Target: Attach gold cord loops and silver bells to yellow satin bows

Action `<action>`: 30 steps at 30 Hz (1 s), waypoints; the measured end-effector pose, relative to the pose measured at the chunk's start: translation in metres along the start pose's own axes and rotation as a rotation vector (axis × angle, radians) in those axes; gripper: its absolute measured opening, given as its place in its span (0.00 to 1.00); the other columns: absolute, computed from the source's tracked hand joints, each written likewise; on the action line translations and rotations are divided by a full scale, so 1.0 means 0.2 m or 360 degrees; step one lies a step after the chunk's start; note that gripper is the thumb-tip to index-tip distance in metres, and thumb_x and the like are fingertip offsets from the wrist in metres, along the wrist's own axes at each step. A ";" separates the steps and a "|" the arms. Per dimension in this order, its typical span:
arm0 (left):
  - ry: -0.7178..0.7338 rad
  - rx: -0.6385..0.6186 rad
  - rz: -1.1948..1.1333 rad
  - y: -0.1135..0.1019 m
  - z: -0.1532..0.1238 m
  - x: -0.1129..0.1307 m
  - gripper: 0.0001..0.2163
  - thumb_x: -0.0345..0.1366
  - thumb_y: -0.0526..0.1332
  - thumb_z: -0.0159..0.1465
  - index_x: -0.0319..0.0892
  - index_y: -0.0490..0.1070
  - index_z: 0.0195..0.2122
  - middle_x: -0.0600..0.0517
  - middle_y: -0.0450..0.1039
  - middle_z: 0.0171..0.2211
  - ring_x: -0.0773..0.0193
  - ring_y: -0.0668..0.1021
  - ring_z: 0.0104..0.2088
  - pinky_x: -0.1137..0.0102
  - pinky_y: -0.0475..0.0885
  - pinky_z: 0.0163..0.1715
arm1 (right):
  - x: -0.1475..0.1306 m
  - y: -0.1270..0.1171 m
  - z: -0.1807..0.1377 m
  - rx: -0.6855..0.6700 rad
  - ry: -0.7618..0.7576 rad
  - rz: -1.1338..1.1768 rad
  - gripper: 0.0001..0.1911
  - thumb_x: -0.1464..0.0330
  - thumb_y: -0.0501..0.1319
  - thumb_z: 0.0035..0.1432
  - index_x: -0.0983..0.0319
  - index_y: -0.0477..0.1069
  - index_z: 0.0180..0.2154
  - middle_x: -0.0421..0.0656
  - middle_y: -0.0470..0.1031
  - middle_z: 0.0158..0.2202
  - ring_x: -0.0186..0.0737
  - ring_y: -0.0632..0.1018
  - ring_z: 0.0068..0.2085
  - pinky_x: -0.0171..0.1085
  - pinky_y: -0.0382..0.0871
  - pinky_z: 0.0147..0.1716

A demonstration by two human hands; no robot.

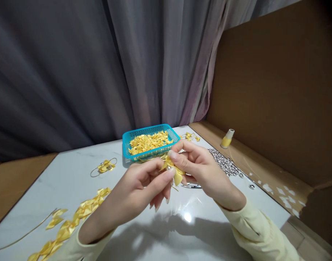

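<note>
Both hands meet above the middle of the white table (73, 181), pinching one small yellow ribbon bow (174, 171) with a silver bead at its centre. My left hand (144, 190) grips it from the left with thumb and forefinger. My right hand (201, 166) pinches it from the right and above. Just behind the hands stands a turquoise plastic basket (150, 131) filled with several cut yellow ribbon pieces (148, 142).
A string of joined yellow bows (73, 221) runs along the table's near left. One bow on a wire loop (105, 166) lies left of the basket. Silver beads (224, 163) are heaped at the right. A yellow thread spool (227, 139) stands by the cardboard wall (277, 90).
</note>
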State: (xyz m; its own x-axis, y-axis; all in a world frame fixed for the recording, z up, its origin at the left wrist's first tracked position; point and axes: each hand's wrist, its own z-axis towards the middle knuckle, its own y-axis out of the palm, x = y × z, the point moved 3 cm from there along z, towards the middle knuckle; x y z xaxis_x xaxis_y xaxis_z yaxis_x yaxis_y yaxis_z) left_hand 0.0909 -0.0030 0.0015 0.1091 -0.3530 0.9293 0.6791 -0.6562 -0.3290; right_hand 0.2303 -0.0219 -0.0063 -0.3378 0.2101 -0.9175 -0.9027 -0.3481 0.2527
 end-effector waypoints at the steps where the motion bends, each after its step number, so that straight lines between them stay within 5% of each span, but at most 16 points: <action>1: 0.0001 0.0003 0.0001 0.00 0.00 0.00 0.12 0.40 0.55 0.67 0.41 0.67 0.29 0.58 0.69 0.22 0.74 0.70 0.17 0.78 0.66 0.18 | -0.01 0.00 0.00 -0.0014 0.0010 -0.0044 0.13 0.60 0.59 0.62 0.61 0.63 0.31 0.33 0.66 0.19 0.24 0.63 0.17 0.26 0.51 0.15; 12: -0.0023 -0.0041 0.0072 0.00 0.01 0.00 0.11 0.40 0.57 0.66 0.40 0.69 0.31 0.58 0.69 0.20 0.74 0.70 0.17 0.78 0.66 0.18 | -0.09 -0.02 -0.03 -0.0218 -0.0133 -0.0992 0.19 0.63 0.52 0.67 0.62 0.59 0.24 0.33 0.61 0.21 0.25 0.65 0.24 0.28 0.59 0.25; 17: -0.0161 0.0215 -0.0168 0.03 0.00 -0.01 0.13 0.40 0.59 0.63 0.40 0.66 0.24 0.59 0.68 0.16 0.76 0.66 0.12 0.80 0.61 0.13 | -0.08 0.00 -0.02 -0.0073 -0.0327 -0.1110 0.19 0.64 0.50 0.68 0.62 0.57 0.24 0.33 0.59 0.19 0.26 0.64 0.22 0.30 0.57 0.23; 24: -0.0334 0.0325 -0.0277 0.05 -0.01 -0.01 0.15 0.41 0.61 0.61 0.39 0.65 0.21 0.60 0.62 0.10 0.79 0.57 0.08 0.81 0.48 0.08 | -0.06 0.00 -0.03 -0.0060 -0.0238 -0.1032 0.20 0.60 0.51 0.67 0.61 0.56 0.23 0.34 0.58 0.19 0.28 0.62 0.22 0.31 0.55 0.23; 30: -0.0284 0.0317 -0.0275 0.06 -0.01 0.00 0.11 0.39 0.61 0.59 0.40 0.67 0.23 0.61 0.61 0.10 0.78 0.56 0.08 0.79 0.46 0.09 | -0.06 0.01 -0.03 -0.0172 -0.0108 -0.0662 0.22 0.59 0.52 0.66 0.61 0.54 0.22 0.33 0.54 0.19 0.27 0.57 0.21 0.31 0.53 0.20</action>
State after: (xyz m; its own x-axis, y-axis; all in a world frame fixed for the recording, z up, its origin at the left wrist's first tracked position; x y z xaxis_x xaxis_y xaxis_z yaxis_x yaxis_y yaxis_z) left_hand 0.0976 -0.0130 -0.0035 0.0932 -0.1134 0.9892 0.8254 -0.5468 -0.1405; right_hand 0.2347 -0.0296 0.0027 0.0290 0.4112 -0.9111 -0.9338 -0.3141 -0.1715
